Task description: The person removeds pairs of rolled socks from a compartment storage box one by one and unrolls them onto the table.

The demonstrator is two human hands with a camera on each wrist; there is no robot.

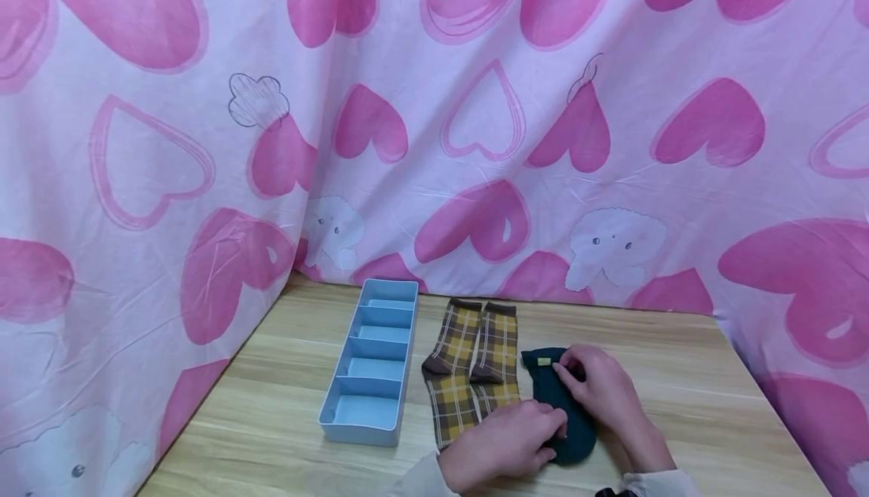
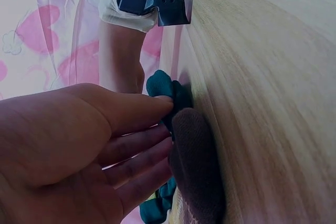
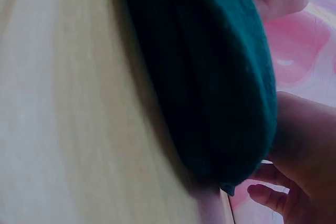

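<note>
A dark green sock (image 1: 573,437) with a small yellow label (image 1: 545,362) at its cuff lies on the table, its rounded end toward me. My right hand (image 1: 600,384) pinches the cuff edge beside the label. Lower down, my left hand (image 1: 509,437) pinches the sock's left side between thumb and fingers. The left wrist view has the left thumb on a bunched green part (image 2: 160,83), beside a brown sock end (image 2: 197,166). In the right wrist view the green sock (image 3: 220,77) hides part of the right hand (image 3: 312,150).
Two yellow-and-brown plaid socks (image 1: 453,342) lie flat to the left of the green one, partly under my left forearm and hand. Farther left stands a blue-grey organizer box (image 1: 397,421) with several compartments. A pink heart-patterned curtain (image 1: 434,105) hangs behind the wooden table (image 1: 271,406).
</note>
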